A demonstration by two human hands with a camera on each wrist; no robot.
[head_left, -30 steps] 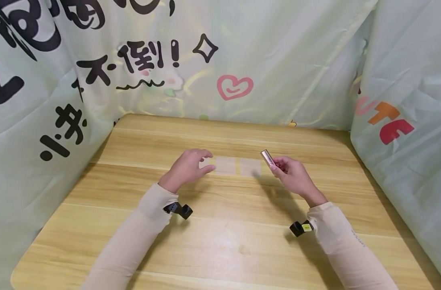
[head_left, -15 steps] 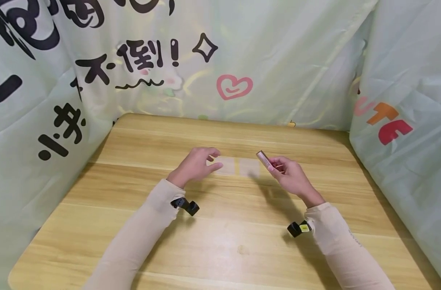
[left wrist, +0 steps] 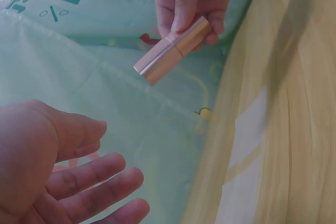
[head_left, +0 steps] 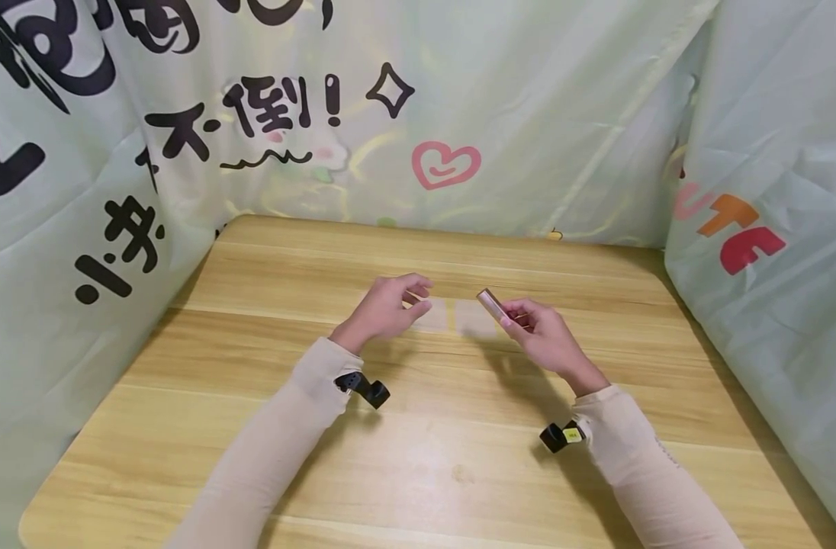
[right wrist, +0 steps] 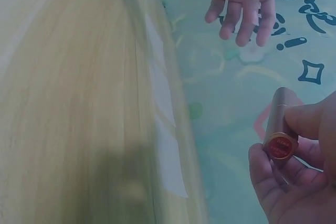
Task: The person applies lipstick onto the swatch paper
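Above the table, my right hand (head_left: 545, 335) pinches a lipstick tube (head_left: 491, 303) between thumb and fingers. The tube is shiny rose-gold, and a seam crosses its middle. One end with a red round label (right wrist: 280, 146) faces the right wrist camera; the other end points toward my left hand (head_left: 388, 306). That left hand hovers to the left with nothing in it, fingers loosely spread and thumb apart. In the left wrist view the lipstick tube (left wrist: 170, 51) is a short gap away from the left fingertips (left wrist: 134, 178).
Whitish square patches (head_left: 474, 316) lie in a row on the wooden table (head_left: 418, 427), below and between the hands. A printed cloth (head_left: 528, 114) hangs along the back and both sides of the table.
My left hand has moved right, toward the lipstick tube. My right hand has shifted slightly left with the tube, so the gap between the hands is smaller.
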